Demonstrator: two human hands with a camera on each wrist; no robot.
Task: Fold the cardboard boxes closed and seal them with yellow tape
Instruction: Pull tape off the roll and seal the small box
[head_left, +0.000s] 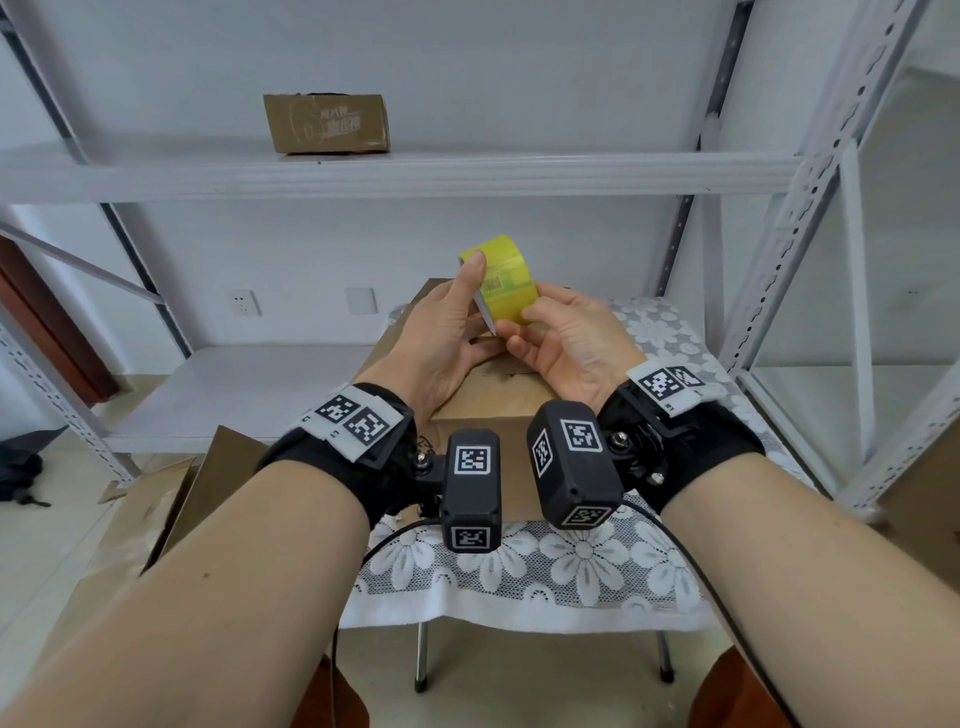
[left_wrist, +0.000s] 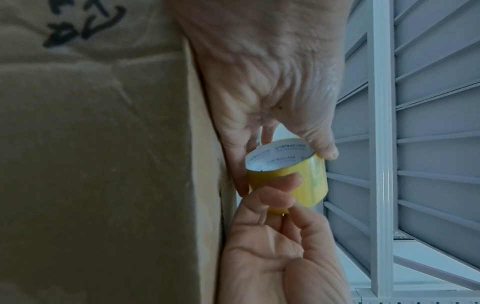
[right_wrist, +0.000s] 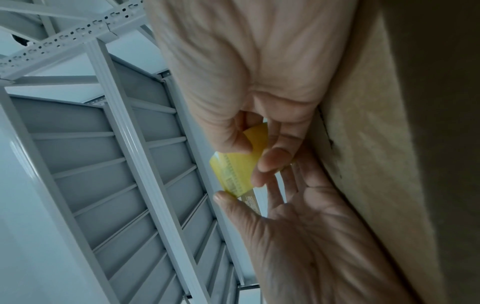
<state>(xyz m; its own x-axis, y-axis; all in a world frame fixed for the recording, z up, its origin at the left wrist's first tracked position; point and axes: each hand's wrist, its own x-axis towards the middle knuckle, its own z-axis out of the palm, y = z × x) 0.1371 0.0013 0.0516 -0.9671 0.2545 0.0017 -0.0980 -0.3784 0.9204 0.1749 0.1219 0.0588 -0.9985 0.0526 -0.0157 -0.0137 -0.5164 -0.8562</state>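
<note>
Above the closed cardboard box (head_left: 488, 395), both hands held the roll of yellow tape (head_left: 506, 283). The left hand (head_left: 441, 332) gripped it, thumb on the rim and fingers curled behind the core. The right hand (head_left: 563, 338) had its fingertips curled against the roll's outer face, thumb below. The box sat on a small table covered with a white lace cloth (head_left: 545, 571). Behind stood grey metal shelving (head_left: 395, 174) with another cardboard box (head_left: 326, 123) on the upper shelf.
</note>
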